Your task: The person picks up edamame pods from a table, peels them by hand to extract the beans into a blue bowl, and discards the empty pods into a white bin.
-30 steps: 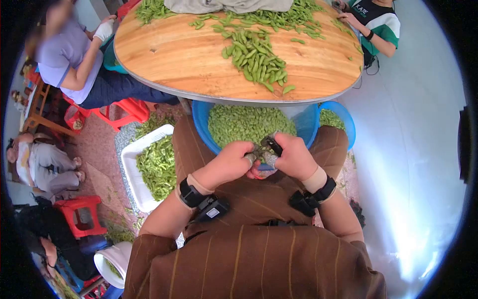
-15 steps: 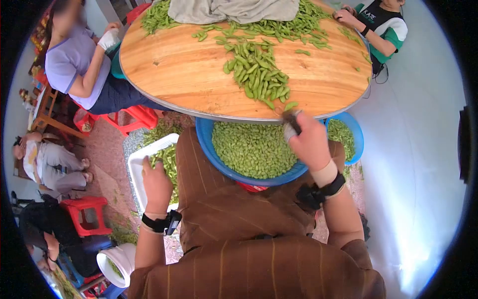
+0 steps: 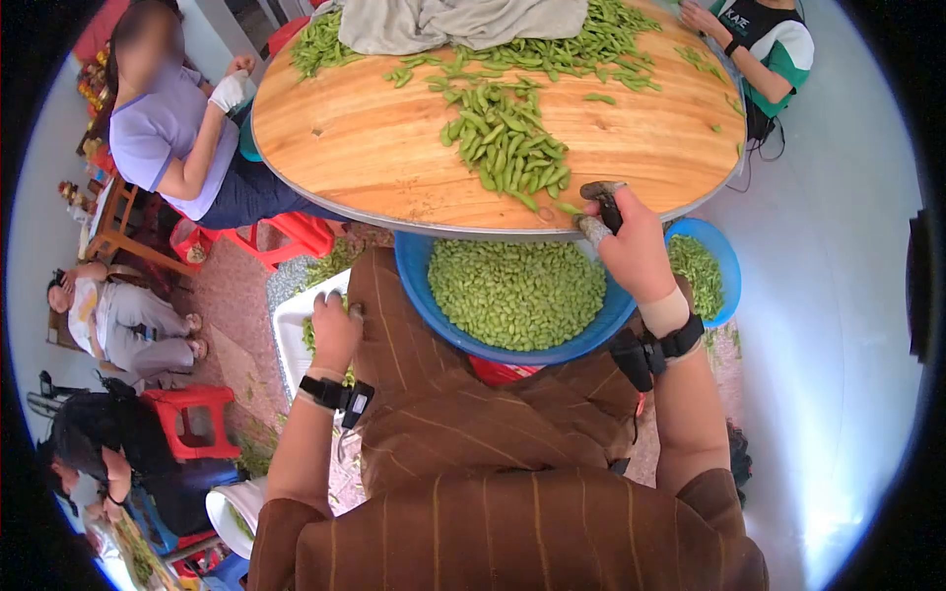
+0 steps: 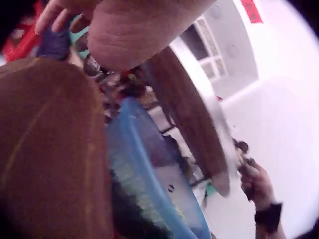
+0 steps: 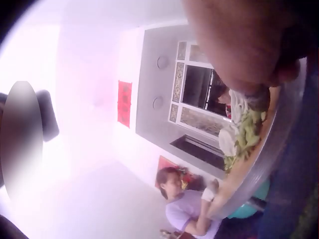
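My right hand reaches over the front edge of the round wooden table. It holds a small black tool between thumb and fingers, and grey coverings show on the fingertips. Just past those fingertips lies a single green bean pod, near a heap of pods. My left hand hangs beside my thigh over a white basket of pods, its fingers loosely bent and holding nothing visible. Between my knees, under the table edge, stands a blue basin full of shelled green beans.
A smaller blue basin of green pieces stands right of my knee. Grey cloth covers pods at the table's back. A person in lilac sits left; another person sits far right. Red stools stand on the left floor.
My hands were together over the basin a second ago, then parted. The left went to the white basket and drew slightly back toward my thigh; the right moved up to the table with the tool.
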Demonstrator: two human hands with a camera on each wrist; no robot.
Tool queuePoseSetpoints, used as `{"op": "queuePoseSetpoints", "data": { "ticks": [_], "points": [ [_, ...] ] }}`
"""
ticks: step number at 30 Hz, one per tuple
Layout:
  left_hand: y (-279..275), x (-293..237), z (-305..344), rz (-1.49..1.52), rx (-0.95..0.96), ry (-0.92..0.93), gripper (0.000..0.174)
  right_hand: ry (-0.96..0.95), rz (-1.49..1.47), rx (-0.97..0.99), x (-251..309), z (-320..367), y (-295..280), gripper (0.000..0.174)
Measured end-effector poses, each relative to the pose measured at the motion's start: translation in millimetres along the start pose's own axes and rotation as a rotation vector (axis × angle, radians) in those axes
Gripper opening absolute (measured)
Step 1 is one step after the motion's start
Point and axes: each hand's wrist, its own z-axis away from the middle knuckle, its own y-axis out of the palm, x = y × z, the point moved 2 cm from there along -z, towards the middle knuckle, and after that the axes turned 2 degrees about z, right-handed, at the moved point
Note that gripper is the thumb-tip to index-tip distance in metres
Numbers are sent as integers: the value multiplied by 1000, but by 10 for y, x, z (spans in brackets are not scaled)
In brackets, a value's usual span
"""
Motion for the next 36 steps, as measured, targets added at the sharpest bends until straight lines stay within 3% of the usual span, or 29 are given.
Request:
{"op": "queuePoseSetpoints", "data": {
  "ticks": [2,4,6,7,9,12,13,16,17,19,20,22,26,28,32,35,36],
  "points": [
    [-408,-475,51,96,-196,444,40,-49,-176,3,29,133,0,32],
    [-887,-1140,200,450,-7,484,34,-71,-194,82,205,274,-9,33],
    [-1023,-1616,323,1022,303,392,26,-37,-136,255,462,408,-62,36],
    [-1106,-1742,342,1020,305,391,26,-34,-139,255,485,454,-37,36],
    [-1120,-1941,420,1205,1002,162,24,-315,-85,282,555,548,-14,37],
    [-1093,-2017,469,1238,1205,-13,21,-259,-90,283,548,613,20,34],
    [-1061,-2009,496,1234,1218,-18,21,-203,-117,278,548,643,26,33],
    [-1003,-1986,462,1375,983,-78,19,-138,-147,179,384,701,192,28],
    [-994,-1983,477,1375,982,-77,19,-139,-148,178,382,728,192,28],
    [-978,-1992,474,1354,943,-68,17,182,-371,450,421,772,198,25],
    [-958,-2005,464,1354,944,-66,17,206,-465,485,439,802,201,23],
    [-904,-2050,454,1266,965,69,18,216,-487,485,485,802,178,24],
    [-818,-2139,447,1332,961,132,16,251,-514,476,374,796,215,32],
    [-798,-2159,422,1230,890,310,14,286,-540,479,369,776,226,36],
    [-738,-2156,363,1174,846,365,12,363,-609,482,302,793,253,44],
    [-701,-2145,303,1016,777,458,9,356,-567,487,228,767,270,40],
    [-690,-2142,264,878,711,608,7,364,-564,487,201,765,276,40]
  ]
}}
